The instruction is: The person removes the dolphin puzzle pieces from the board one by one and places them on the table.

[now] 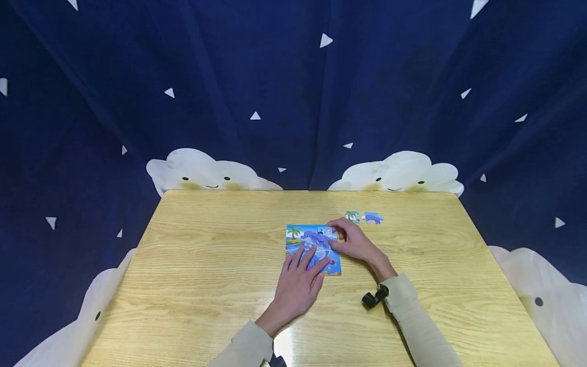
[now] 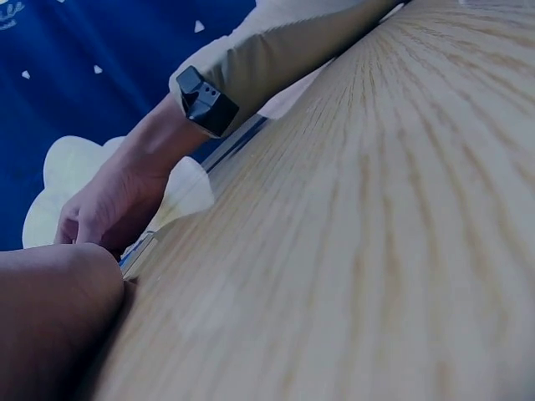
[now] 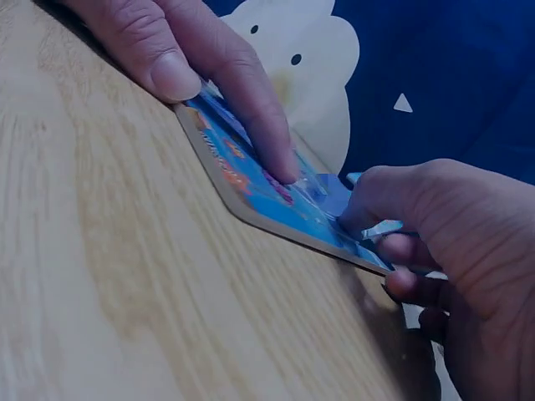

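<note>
A dolphin jigsaw puzzle (image 1: 293, 244) with a palm tree and blue sea lies on the wooden table. My left hand (image 1: 296, 290) rests on its lower part, fingers spread and fairly straight. At the puzzle's upper right corner, my right hand (image 1: 354, 243) pinches a puzzle piece (image 3: 383, 229) between thumb and fingers. In the right wrist view that piece looks tilted up from the puzzle board (image 3: 313, 224); the fingers hide much of it. The left wrist view shows the right hand (image 2: 117, 196) farther off, while the puzzle is mostly hidden there.
Beyond the right hand lie two loose puzzle pieces, one with a palm tree (image 1: 351, 216) and one with a dolphin part (image 1: 373, 218). The wooden table (image 1: 206, 244) ends at a dark blue curtain (image 1: 293, 92) with white triangles and clouds. Black wrist cameras (image 1: 375, 296) sit by the sleeves.
</note>
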A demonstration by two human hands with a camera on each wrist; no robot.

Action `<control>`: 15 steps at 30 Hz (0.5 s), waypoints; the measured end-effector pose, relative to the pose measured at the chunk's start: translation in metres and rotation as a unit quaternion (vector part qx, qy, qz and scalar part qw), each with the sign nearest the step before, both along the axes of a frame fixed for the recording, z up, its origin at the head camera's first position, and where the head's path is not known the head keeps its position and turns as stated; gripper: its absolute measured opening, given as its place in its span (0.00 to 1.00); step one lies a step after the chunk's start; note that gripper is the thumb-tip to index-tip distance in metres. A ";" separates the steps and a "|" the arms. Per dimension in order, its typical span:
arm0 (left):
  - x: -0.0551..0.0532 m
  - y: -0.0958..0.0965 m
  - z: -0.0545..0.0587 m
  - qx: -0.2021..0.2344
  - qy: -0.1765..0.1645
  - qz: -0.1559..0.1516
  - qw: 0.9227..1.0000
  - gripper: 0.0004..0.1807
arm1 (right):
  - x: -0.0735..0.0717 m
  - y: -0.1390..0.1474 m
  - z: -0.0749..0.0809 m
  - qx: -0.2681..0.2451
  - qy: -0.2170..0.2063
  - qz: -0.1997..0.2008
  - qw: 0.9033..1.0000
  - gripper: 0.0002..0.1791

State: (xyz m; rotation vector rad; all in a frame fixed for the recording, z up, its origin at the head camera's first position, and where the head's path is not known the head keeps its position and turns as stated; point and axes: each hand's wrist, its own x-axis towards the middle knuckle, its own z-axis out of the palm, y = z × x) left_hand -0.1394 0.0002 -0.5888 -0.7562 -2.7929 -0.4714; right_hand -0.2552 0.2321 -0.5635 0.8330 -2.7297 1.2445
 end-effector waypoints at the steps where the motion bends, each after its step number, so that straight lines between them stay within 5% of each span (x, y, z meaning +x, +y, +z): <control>1: 0.000 0.000 0.000 -0.001 0.000 0.001 1.000 0.25 | 0.000 0.000 0.001 -0.004 -0.004 0.003 1.000 0.24; 15: 0.001 0.000 0.007 0.000 0.009 -0.003 1.000 0.24 | -0.002 -0.003 -0.003 -0.034 -0.018 0.009 0.999 0.26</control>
